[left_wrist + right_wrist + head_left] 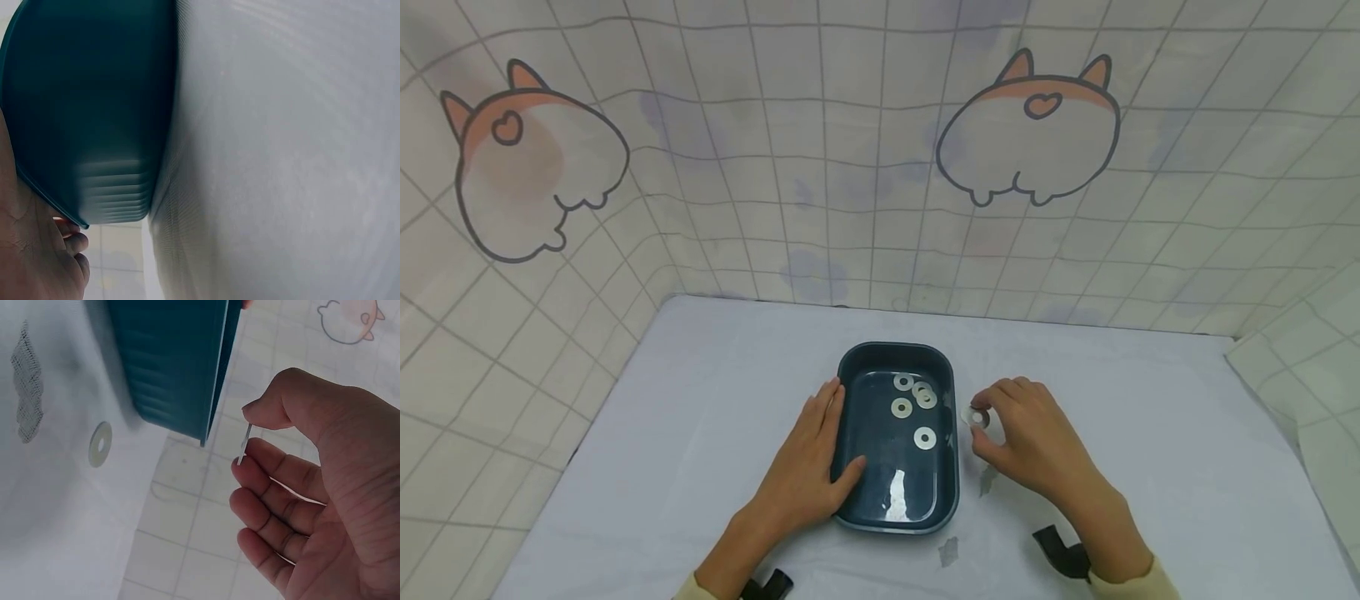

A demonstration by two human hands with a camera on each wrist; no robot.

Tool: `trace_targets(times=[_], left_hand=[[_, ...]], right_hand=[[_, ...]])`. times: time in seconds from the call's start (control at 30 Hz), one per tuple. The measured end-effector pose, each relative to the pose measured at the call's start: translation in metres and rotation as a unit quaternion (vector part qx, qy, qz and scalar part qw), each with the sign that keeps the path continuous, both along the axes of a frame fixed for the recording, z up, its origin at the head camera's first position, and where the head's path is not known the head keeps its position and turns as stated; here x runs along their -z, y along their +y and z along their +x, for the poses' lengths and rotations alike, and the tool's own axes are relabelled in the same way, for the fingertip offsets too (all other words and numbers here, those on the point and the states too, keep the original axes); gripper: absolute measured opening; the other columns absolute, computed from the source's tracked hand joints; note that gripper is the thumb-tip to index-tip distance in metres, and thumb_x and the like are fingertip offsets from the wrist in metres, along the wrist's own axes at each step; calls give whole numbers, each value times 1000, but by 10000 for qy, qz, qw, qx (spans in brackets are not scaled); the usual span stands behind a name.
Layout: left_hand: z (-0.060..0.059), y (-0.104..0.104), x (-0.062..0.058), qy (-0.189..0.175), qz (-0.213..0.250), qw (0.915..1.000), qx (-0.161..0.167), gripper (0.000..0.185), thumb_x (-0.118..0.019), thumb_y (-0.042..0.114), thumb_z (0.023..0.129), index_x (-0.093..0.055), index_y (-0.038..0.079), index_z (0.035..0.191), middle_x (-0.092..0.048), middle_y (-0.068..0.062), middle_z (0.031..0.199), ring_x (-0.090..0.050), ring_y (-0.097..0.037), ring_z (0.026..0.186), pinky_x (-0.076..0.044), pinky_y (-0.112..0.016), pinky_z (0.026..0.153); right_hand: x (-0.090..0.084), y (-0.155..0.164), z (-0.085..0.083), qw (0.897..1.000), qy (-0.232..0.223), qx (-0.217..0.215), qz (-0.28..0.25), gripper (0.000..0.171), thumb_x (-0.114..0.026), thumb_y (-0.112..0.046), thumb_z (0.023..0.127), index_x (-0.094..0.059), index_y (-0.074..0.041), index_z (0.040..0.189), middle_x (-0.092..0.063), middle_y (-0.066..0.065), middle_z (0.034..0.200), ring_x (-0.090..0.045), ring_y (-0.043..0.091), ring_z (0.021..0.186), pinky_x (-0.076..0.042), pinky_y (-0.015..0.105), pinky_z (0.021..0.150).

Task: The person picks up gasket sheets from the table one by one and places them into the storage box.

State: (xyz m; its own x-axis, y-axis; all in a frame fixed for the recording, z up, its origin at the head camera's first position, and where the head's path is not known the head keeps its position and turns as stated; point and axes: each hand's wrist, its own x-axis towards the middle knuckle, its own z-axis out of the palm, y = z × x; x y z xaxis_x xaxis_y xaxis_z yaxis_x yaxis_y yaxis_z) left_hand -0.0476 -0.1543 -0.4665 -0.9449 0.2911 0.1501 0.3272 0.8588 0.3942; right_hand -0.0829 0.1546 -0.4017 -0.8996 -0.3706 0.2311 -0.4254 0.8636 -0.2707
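Observation:
A flat white washer [977, 417] is pinched between the thumb and index finger of my right hand [1036, 437], just right of the dark teal tray [956, 492]. In the right wrist view, that held washer [245, 444] is seen nearly edge-on, above the table, the other fingers loosely bent. Another washer [100, 444] lies on the white cloth beside the tray. My left hand [805, 462] rests along the tray's left rim, fingers fairly straight and thumb over the edge. Inside the tray lie several white washers [902, 407], two of them overlapping others near the far end.
White cloth [730, 392] covers the table, with grey patches [949, 552] on it near the tray's right side. A curtain [880, 167] with a grid and cartoon animals hangs behind the table. Black straps [1062, 552] are at the wrists.

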Motion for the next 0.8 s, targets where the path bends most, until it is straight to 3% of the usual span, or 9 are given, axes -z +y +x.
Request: trace_targets(times=[0.8], left_hand=[[1,0,1,81,-26,10000,-52,96,-66,46,96,-18,6,170,-15,-8,180,-21,-25,167,-26,-50,135]], right_hand=[[-12,-26,-2,9996,-20,-292,46,27,-83,-22,85,-76,-12,109,-76,1,104,-66,23,107,-58,46,104]])
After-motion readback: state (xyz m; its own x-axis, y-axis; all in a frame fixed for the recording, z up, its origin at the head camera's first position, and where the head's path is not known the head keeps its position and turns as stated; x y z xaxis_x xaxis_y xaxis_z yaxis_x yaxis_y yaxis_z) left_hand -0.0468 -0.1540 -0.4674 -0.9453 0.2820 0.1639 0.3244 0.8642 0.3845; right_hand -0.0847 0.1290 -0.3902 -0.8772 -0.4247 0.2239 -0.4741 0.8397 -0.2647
